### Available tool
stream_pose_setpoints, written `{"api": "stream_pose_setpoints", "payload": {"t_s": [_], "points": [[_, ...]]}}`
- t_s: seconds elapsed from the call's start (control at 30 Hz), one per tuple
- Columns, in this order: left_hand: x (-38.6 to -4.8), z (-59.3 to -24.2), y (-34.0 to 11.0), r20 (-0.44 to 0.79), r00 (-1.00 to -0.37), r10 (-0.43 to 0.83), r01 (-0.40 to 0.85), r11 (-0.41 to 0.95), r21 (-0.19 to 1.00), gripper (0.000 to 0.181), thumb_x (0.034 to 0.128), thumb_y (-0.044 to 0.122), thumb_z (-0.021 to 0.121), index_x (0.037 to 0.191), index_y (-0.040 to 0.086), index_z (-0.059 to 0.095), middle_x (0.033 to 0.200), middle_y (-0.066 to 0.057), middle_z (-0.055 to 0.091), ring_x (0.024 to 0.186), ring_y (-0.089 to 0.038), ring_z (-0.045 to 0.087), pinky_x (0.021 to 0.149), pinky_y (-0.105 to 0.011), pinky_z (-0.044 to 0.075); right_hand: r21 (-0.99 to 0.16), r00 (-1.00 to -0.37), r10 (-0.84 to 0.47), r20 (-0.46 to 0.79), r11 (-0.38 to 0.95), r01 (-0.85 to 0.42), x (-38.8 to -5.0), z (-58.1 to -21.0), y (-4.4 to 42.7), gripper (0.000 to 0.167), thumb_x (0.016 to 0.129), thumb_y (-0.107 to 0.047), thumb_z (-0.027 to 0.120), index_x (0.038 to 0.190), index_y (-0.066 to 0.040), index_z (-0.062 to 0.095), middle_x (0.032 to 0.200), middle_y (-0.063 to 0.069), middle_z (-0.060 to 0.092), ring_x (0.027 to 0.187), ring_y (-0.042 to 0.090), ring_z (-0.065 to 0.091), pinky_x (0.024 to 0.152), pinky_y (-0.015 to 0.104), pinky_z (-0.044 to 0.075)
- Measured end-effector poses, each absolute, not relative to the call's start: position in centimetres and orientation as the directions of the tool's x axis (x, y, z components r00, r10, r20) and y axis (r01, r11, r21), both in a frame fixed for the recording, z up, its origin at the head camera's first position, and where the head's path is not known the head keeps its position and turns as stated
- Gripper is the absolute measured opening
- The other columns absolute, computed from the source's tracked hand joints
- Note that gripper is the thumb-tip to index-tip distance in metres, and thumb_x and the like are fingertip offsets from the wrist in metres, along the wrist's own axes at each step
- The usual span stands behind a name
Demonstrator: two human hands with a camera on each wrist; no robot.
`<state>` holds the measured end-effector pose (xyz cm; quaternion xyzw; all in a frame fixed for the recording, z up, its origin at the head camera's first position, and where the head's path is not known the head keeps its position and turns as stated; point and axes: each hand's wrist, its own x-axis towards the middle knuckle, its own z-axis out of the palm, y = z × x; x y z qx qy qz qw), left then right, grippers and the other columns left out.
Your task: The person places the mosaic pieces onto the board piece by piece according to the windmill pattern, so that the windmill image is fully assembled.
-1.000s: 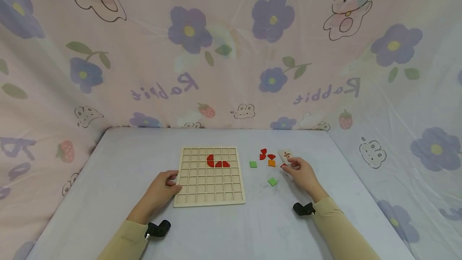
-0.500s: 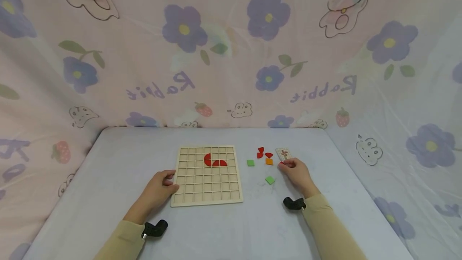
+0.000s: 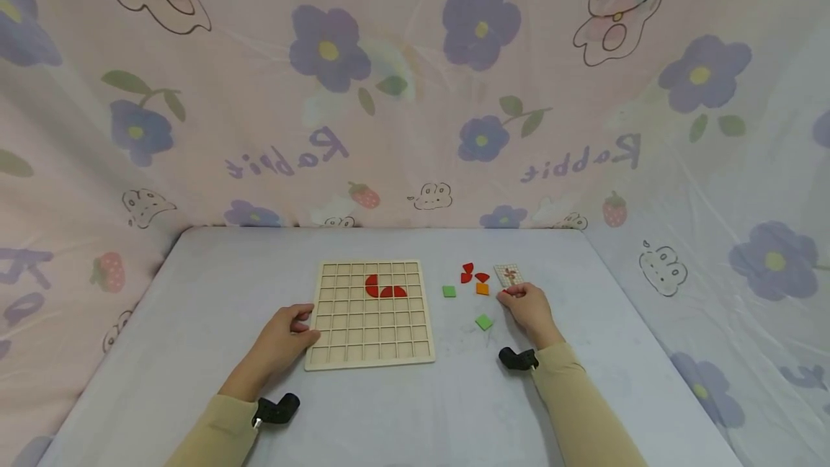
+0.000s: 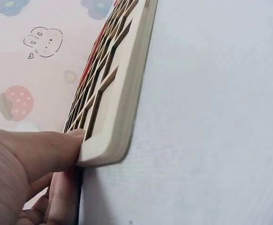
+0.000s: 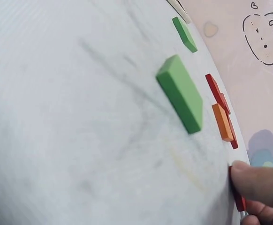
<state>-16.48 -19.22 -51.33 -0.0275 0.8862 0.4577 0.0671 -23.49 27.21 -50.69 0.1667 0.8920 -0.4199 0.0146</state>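
Observation:
A pale wooden grid board [image 3: 369,368] lies flat on the white table. My left hand [image 3: 280,343] grips its left edge; in the left wrist view the thumb [image 4: 56,147] rests on the rim with curled fingers below. Red quarter-circle pieces [image 3: 393,292] sit in cells at the upper middle of the board. Right of the board, my right hand [image 3: 532,314] pinches another red piece [image 5: 240,202] between thumb and fingers, low over the table. The fingers hide most of that piece. A small pattern card [image 3: 509,274] lies just beyond this hand.
Between board and right hand lie an orange square tile [image 3: 483,289], loose red pieces [image 3: 466,278] and two green square tiles, one near the board [image 3: 449,292] and one nearer the front [image 3: 483,322]. A printed cloth [image 3: 415,114] hangs behind the table.
My right hand has closed its fingers on the red piece and shifted slightly left. The left hand stays at the board's edge. The whole head view has shifted slightly.

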Motion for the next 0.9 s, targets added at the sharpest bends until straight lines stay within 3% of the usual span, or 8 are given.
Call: {"api": "stream_pose_setpoints", "payload": {"t_s": [0.37, 0.63, 0.9], "points": [[-16.63, -51.19, -19.29, -0.141, -0.99, 0.007, -0.11, 0.586, 0.803, 0.058, 0.0879, 0.017, 0.071, 0.139, 0.004, 0.048, 0.126, -0.013, 0.051, 0.104, -0.023, 0.05, 0.081, -0.037, 0.044, -0.747, -0.952, 0.253, -0.169, 0.598, 0.292, -23.34, -50.28, 26.89, 0.028, 0.091, -0.022, 0.069, 0.105, -0.001, 0.057, 0.092, 0.011, 0.051, 0.083, 0.023, 0.048, 0.065, 0.031, 0.041], [-16.59, -51.39, -19.3, -0.144, -0.99, 0.016, -0.108, 0.58, 0.807, 0.058, 0.0882, 0.018, 0.071, 0.139, 0.004, 0.048, 0.126, -0.013, 0.051, 0.105, -0.023, 0.051, 0.082, -0.038, 0.044, -0.691, -0.953, 0.231, -0.198, 0.656, 0.302, -23.29, -49.86, 26.72, 0.027, 0.093, -0.021, 0.067, 0.106, 0.0, 0.057, 0.093, 0.012, 0.053, 0.084, 0.025, 0.049, 0.067, 0.031, 0.041], [-16.65, -51.42, -19.15, -0.147, -0.989, 0.012, -0.112, 0.582, 0.805, 0.057, 0.0881, 0.018, 0.071, 0.139, 0.005, 0.048, 0.125, -0.013, 0.051, 0.105, -0.023, 0.051, 0.082, -0.038, 0.044, -0.635, -0.972, 0.151, -0.182, 0.736, 0.233, -23.02, -49.7, 27.09, 0.028, 0.093, -0.019, 0.066, 0.104, -0.001, 0.049, 0.094, 0.014, 0.052, 0.085, 0.026, 0.049, 0.071, 0.035, 0.04]]}}
